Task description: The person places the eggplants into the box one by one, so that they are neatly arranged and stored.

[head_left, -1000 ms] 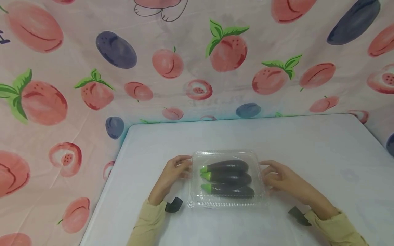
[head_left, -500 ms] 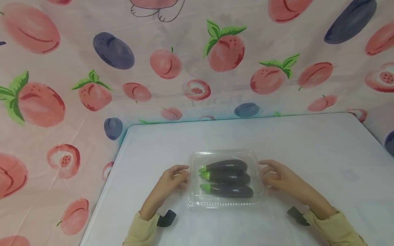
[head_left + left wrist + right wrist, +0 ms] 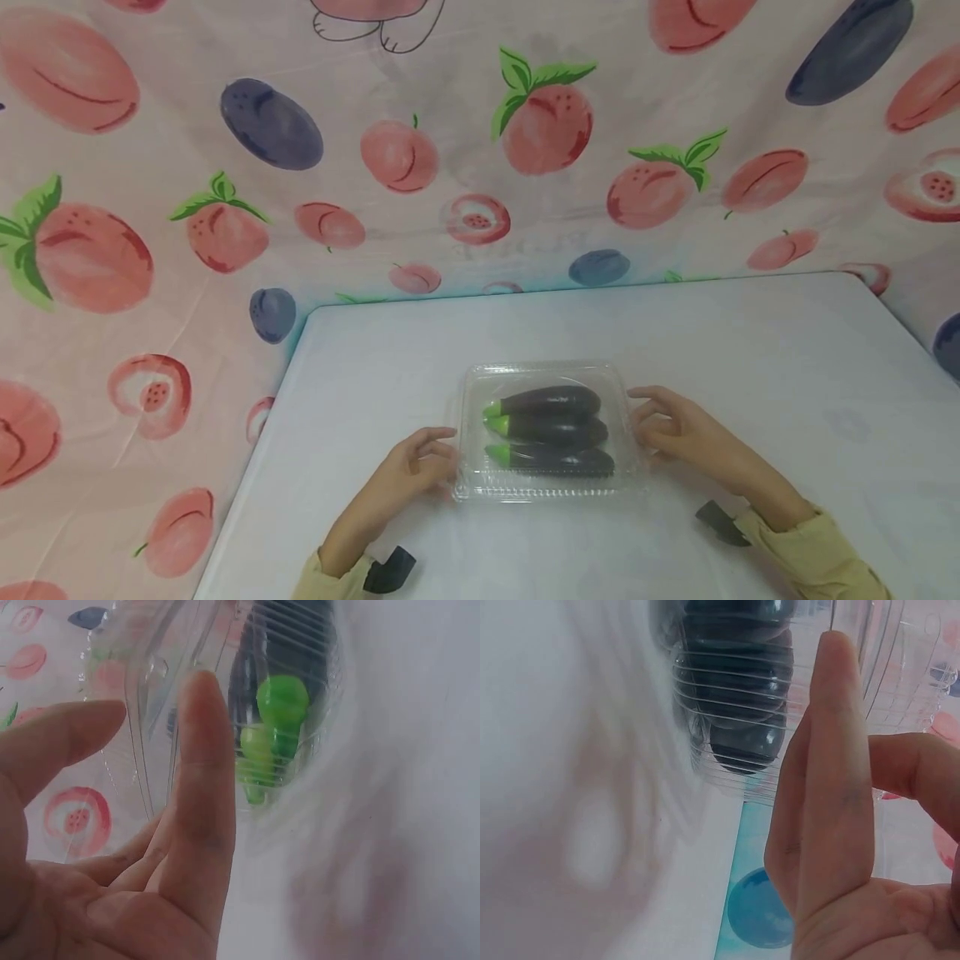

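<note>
A clear plastic clamshell box (image 3: 540, 493) lies closed on the white table, with three dark eggplants (image 3: 551, 430) side by side inside. Their green stem ends point left. My left hand (image 3: 405, 475) is at the box's near left side. In the left wrist view its index finger (image 3: 202, 765) is extended along the rim, and the thumb is apart from it. At the right side is my right hand (image 3: 693, 437). The right wrist view has its index finger (image 3: 840, 750) straight against the clear rim, the thumb bent behind. Some other fingers are partly hidden.
The white tabletop (image 3: 675, 333) extends around the box. Behind it and to the left hangs a pink cloth (image 3: 420, 75) printed with peaches and dark fruit. A black piece (image 3: 390, 569) sits at the left wrist, another black piece (image 3: 722, 523) at the right.
My left hand has slid toward me along the box's left side, from the far corner to near the front. My right hand stays beside the box, and the box keeps nearly the same place.
</note>
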The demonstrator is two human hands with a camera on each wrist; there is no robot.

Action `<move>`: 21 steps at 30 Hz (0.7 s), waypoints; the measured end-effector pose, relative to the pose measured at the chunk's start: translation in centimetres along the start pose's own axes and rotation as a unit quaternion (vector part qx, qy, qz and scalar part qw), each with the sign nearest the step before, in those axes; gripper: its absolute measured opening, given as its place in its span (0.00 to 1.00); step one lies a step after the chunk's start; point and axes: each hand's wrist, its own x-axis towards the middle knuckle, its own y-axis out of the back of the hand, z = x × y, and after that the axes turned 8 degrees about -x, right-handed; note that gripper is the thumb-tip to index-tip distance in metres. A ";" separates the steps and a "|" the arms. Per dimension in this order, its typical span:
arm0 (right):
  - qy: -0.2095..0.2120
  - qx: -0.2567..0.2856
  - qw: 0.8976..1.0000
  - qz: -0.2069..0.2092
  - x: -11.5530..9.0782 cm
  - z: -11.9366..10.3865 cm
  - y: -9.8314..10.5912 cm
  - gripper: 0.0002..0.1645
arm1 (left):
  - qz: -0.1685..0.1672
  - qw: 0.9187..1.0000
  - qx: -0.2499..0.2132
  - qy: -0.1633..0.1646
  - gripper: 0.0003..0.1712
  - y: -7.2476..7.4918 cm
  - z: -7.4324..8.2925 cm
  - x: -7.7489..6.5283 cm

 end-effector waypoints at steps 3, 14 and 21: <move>0.003 0.000 1.000 0.000 -0.1 0.0 0.0 0.38 | -0.014 1.000 -0.023 -0.001 0.37 0.0 -0.2 -0.3; 0.011 0.012 1.000 -0.001 -0.2 0.1 0.0 0.37 | -0.024 0.999 -0.038 0.004 0.40 -0.3 -0.6 -0.8; 0.013 0.008 1.000 0.001 -0.3 0.0 -0.1 0.37 | -0.021 0.999 -0.046 0.008 0.36 -0.7 -1.1 -0.5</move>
